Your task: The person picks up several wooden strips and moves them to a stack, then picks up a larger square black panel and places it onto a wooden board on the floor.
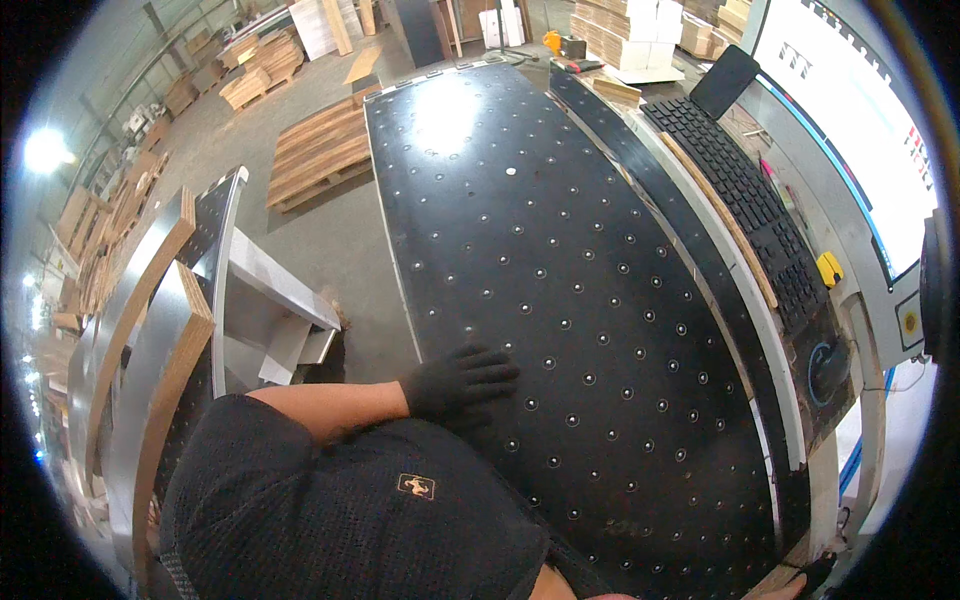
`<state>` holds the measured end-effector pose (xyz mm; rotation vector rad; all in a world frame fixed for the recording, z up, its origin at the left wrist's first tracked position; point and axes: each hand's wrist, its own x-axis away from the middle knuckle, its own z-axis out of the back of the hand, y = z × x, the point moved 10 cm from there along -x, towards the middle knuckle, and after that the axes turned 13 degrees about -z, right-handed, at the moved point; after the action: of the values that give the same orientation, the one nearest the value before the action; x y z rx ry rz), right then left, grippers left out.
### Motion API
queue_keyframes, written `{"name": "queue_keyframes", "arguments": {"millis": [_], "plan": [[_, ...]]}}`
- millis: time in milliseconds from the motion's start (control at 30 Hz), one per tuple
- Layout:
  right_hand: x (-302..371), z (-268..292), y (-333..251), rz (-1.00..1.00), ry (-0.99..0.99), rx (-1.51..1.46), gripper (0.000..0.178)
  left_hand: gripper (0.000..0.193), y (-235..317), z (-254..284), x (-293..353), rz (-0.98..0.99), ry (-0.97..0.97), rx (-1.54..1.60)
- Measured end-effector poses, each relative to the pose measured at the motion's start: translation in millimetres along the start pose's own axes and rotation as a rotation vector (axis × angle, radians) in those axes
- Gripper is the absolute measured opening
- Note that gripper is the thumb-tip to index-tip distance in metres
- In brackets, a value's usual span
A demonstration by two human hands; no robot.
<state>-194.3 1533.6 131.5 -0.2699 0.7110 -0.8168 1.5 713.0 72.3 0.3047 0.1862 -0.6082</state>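
Your left hand (455,387), fingers (490,376) outstretched, empty, overlies the bench's (600,345) left edge, perhaps for support; right hand's (820,571) grip unclear.

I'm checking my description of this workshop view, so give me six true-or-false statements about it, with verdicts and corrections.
1. The left hand is gloved in black. True.
2. The table beneath it is white. False: the table is black.
3. The monitor is dark. False: the monitor is lit, mostly white.
4. The keyboard lies to the right of the table. True.
5. The pallet lies on the floor. True.
6. The left hand touches the keyboard. False: it is over the table, fingers stretched out.
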Motion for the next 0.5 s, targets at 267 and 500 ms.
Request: {"name": "queue_keyframes", "arguments": {"millis": [267, 500], "plan": [[-7.4, 9.9, 4.3, -0.028, 0.017, 0.017, 0.072, 0.054, 0.7, 2.3, -0.7, -0.001, 0.020, 0.005], [-40.3, 18.2, 13.6, -0.088, 0.056, 0.062, 0.074, 0.051, 0.0, 1.9, -3.8, -0.015, -0.007, -0.029]]}}
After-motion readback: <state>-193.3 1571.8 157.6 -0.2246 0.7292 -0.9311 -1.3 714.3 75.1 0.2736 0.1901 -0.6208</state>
